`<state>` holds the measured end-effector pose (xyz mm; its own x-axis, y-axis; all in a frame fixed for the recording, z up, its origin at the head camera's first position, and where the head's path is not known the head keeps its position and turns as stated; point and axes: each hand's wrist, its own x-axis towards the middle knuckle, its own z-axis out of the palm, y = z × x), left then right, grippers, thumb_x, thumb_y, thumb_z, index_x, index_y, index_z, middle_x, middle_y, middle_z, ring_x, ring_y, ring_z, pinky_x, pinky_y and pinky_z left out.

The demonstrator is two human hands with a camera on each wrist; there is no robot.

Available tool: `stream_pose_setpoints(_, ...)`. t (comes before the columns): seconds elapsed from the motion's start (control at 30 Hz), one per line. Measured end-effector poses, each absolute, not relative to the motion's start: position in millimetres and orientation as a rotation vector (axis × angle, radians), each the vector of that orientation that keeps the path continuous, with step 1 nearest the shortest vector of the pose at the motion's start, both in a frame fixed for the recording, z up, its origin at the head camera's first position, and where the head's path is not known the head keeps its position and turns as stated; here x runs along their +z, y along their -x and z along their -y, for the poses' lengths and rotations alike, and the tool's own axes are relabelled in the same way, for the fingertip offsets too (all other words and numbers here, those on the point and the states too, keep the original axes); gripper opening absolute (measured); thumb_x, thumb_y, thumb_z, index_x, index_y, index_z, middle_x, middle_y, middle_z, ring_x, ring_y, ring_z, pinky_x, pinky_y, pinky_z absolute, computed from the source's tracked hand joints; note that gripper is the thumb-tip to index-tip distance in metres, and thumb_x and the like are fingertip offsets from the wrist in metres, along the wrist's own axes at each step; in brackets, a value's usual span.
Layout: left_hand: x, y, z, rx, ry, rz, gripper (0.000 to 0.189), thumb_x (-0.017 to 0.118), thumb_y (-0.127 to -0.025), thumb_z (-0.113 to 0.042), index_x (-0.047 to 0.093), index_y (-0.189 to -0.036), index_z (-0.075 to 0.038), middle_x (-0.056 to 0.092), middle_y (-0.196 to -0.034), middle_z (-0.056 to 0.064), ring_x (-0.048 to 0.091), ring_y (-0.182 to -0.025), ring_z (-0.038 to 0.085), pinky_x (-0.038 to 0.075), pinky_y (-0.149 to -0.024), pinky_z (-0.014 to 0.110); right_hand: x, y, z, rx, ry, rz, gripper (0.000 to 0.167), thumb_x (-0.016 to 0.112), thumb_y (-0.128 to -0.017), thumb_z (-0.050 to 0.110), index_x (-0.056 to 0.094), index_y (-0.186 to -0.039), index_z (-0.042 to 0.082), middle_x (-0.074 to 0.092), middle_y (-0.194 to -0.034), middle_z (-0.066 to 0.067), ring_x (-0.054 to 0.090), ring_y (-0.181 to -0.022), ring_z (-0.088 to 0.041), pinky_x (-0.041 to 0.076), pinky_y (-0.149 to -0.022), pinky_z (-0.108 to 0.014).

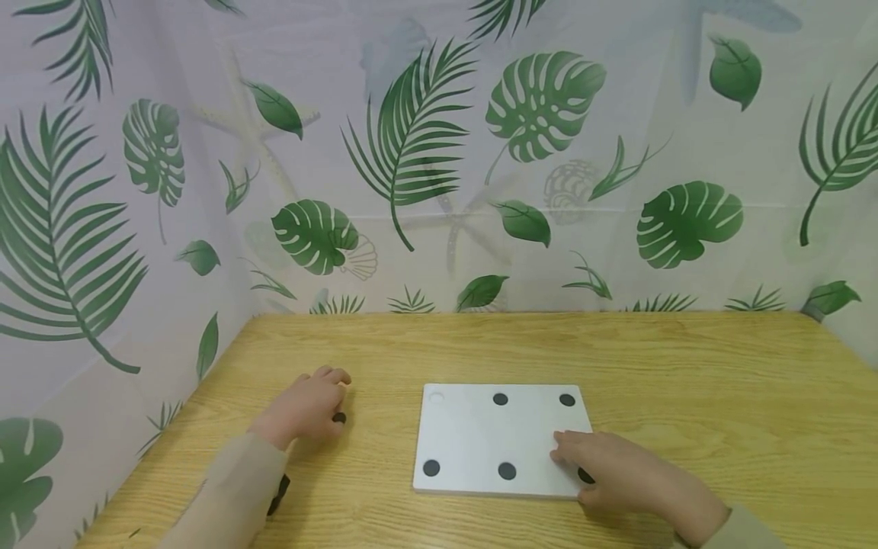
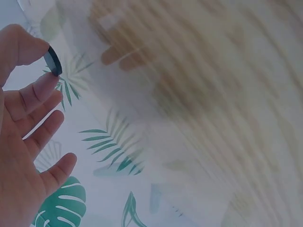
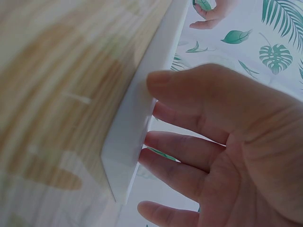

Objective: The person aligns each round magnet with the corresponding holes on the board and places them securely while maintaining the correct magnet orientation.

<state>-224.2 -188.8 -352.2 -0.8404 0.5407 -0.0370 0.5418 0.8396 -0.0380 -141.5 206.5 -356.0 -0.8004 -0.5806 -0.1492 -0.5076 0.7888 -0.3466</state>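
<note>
A flat white board (image 1: 469,435) lies on the table, bearing several black discs (image 1: 507,470). At its far left corner shows a shallow round recess (image 1: 436,397) without a disc. To the left of the board, my left hand (image 1: 309,404) pinches a small black disc (image 2: 53,60) between thumb and forefinger, the other fingers spread apart. My right hand (image 1: 620,469) holds the board at its near right corner; the thumb (image 3: 165,82) lies against the side edge and the fingertips are at the top face. It partly covers the black disc (image 1: 586,476) at that corner.
The wood-grain table (image 1: 720,396) extends around the board on all sides. Behind and to the left hangs a white cloth (image 1: 439,259) printed with green leaves. A dark band (image 1: 278,496) shows under the left sleeve.
</note>
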Motion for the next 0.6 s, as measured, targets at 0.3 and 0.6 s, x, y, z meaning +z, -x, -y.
stream_pose_setpoints(0.3,-349,229,174,-0.075,-0.923,-2.986,0.02,0.063,-0.068,-0.017,0.046,-0.057,-0.015,0.049,-0.117,0.008,0.042,-0.108,0.027,0.038,-0.074,0.044,-356,141,-208,-0.412,0.9,-2.752,0.041,0.068,-0.067,0.008,0.06,-0.107,0.001,0.049,-0.122,-0.019,0.046,-0.111,-0.033,0.036,-0.089,-0.046)
stream_pose_setpoints(0.6,-347,232,165,-0.086,-0.921,-2.99,0.02,0.064,-0.066,-0.017,0.046,-0.057,-0.016,0.049,-0.119,0.007,0.041,-0.109,0.025,0.038,-0.076,0.044,-356,141,-207,-0.409,0.899,-2.751,0.041,0.069,-0.068,0.008,0.06,-0.107,0.001,0.049,-0.122,-0.019,0.046,-0.112,-0.033,0.036,-0.089,-0.046)
